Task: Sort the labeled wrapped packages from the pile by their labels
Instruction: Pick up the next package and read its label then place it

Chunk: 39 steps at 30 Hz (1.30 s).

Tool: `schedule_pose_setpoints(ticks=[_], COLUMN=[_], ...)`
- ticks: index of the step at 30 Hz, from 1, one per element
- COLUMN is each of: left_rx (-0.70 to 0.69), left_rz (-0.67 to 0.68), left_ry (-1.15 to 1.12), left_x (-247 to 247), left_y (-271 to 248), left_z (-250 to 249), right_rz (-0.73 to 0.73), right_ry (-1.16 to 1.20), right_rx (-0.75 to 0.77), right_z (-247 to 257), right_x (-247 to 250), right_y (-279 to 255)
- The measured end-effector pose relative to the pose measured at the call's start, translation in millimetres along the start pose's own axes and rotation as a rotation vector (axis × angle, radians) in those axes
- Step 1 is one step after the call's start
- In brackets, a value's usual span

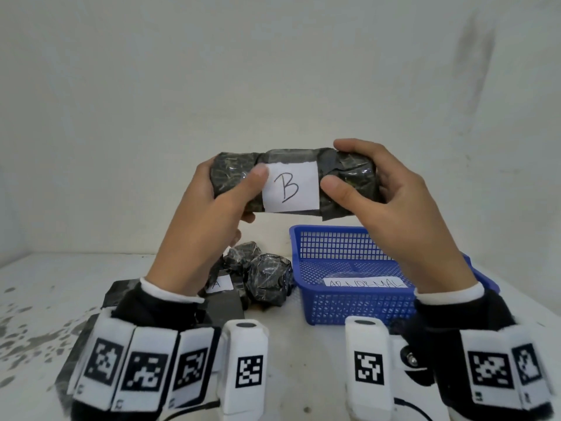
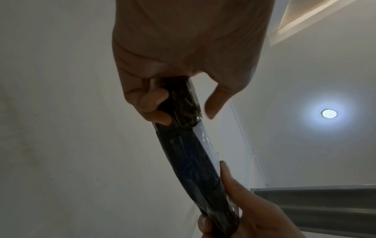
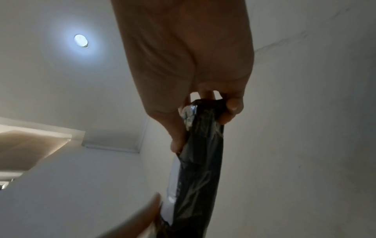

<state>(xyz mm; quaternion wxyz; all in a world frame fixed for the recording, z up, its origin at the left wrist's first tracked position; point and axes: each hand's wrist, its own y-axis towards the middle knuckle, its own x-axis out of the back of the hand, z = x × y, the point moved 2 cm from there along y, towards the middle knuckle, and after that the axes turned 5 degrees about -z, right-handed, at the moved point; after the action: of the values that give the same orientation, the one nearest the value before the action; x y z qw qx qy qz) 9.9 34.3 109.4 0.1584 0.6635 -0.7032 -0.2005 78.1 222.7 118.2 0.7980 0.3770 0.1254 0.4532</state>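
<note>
Two hands hold one package (image 1: 296, 182) up in the air, level, above the table (image 1: 288, 335) and in front of the wall (image 1: 273, 71). Left hand (image 1: 209, 220) grips the left end, thumb across the front just touching the label (image 1: 289, 188), fingers (image 2: 156, 101) curled round the back. Right hand (image 1: 391, 202) grips the right end the same way, thumb on the front just beside the label, fingers (image 3: 231, 106) wrapped over the top and back. Label is white paper, reads "B", faces the head camera. Package is long, wrapped in dark plastic with tape. Below it on the table: pile (image 1: 258, 278) of more dark wrapped packages, one showing a label "A" (image 1: 219, 283). Just right of the pile, a blue basket (image 1: 343, 305) with a paper tag (image 1: 365, 283); tag text is hard to read, looks like "ABNORMAL". Held package is well above both the pile and the basket, touching neither. Wrist views show the same package edge-on against the ceiling, with a round lamp (image 2: 328, 113) lit. Both wrists wear bands with black-and-white marker tiles (image 1: 145, 372).
</note>
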Motion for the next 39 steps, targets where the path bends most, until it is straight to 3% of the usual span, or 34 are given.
schedule_pose_setpoints(ticks=[6,19,34,39], left_rx=[0.016,-0.034,-0.137,-0.097], left_rz=[0.007,-0.005,-0.047,-0.015], left_ry=[-0.055,0.048,0.109,0.039], left_x=[5,-5,-9,-7], left_y=[2,-8,-17,-17], left_z=[-3,-6,-16,-18], right_rz=[0.012,-0.058,-0.076,-0.060], right_ry=[0.145,0.099,0.036,0.064], right_rx=[-0.036,-0.073,0.033,0.030], right_z=[4,4,15,21], right_x=[8,10,3,11], right_y=[1,1,-4,-5])
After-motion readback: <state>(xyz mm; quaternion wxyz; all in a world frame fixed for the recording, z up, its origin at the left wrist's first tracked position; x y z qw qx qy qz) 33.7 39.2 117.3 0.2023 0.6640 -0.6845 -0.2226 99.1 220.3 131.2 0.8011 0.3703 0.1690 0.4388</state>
